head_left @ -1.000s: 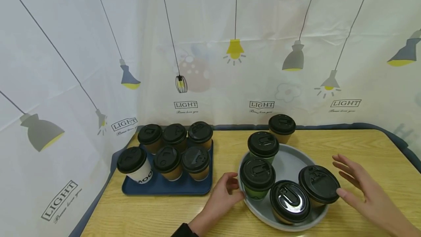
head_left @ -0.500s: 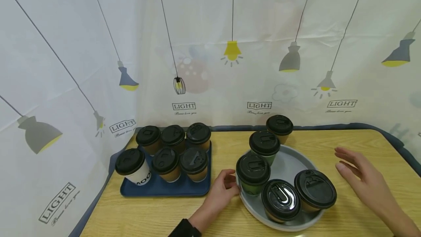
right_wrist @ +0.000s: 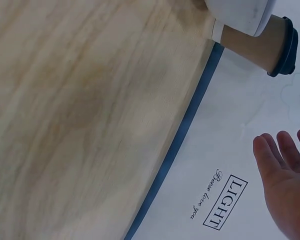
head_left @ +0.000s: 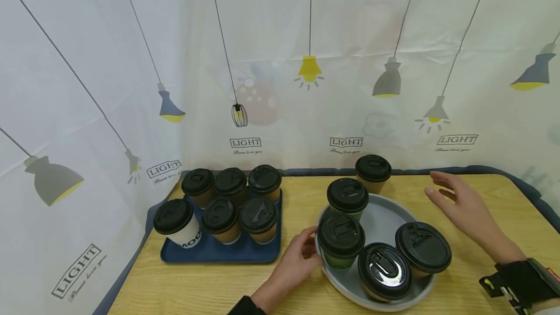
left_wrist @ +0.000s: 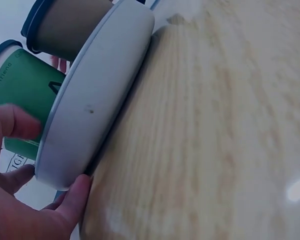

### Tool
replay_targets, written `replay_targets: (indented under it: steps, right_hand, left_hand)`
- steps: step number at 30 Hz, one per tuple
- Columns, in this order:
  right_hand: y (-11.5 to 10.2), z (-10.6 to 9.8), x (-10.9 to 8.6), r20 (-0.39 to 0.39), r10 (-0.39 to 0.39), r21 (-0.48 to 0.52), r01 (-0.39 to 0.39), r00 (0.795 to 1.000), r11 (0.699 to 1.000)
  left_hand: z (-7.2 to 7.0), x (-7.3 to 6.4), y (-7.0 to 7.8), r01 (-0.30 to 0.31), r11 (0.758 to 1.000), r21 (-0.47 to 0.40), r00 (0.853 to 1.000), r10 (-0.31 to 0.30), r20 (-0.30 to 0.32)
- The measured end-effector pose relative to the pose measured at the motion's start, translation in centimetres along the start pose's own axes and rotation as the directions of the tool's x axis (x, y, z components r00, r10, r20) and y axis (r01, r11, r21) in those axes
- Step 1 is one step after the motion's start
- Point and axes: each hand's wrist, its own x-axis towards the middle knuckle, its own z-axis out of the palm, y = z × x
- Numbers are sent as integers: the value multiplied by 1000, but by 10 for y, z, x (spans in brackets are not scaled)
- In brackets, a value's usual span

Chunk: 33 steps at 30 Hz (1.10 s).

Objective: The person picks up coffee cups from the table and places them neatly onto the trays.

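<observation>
My left hand (head_left: 299, 258) holds the left rim of a round grey tray (head_left: 389, 208). In the left wrist view its thumb (left_wrist: 76, 197) is low against the tray's outer wall, with curled fingers by the rim beside a green paper cup (left_wrist: 25, 95). The tray bears black-lidded coffee cups: two green ones at the left, a shiny-lidded cup (head_left: 385, 271) in front and another lidded cup (head_left: 423, 248) at the right. My right hand (head_left: 464, 205) hovers with loosely extended fingers right of the tray, touching nothing. Behind the tray stands a brown lidded cup (head_left: 373, 174).
To the left, a blue rectangular tray (head_left: 218, 256) carries several brown lidded cups and one white cup (head_left: 189, 232) with black lettering. A cloth printed with lamps (head_left: 280, 62) hangs behind the wooden table (head_left: 280, 218).
My right hand has moved away from the right-hand cup, forward and slightly left toward the table's back; its wrist strap now shows. My left hand keeps its place at the round tray.
</observation>
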Motion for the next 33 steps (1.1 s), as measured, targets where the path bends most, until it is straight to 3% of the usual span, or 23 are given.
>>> replay_targets:
  steps: [7, 15, 26, 33]
  right_hand:
    - [1, 8, 26, 111, -28, 13, 26, 993, 1000]
    - [-4, 26, 65, 292, -76, 13, 76, 953, 997]
    - [-6, 46, 104, 338, -229, 24, 235, 913, 972]
    - [-8, 58, 116, 392, -256, -32, 291, 884, 956]
  left_hand:
    - [0, 0, -3, 23, 1000, -20, 997, -24, -77]
    - [-1, 2, -1, 39, 999, -30, 998, -41, -55]
    - [-2, 1, 1, 40, 999, 5, 998, -39, -39]
    - [-4, 2, -1, 43, 999, -10, 999, -43, -27]
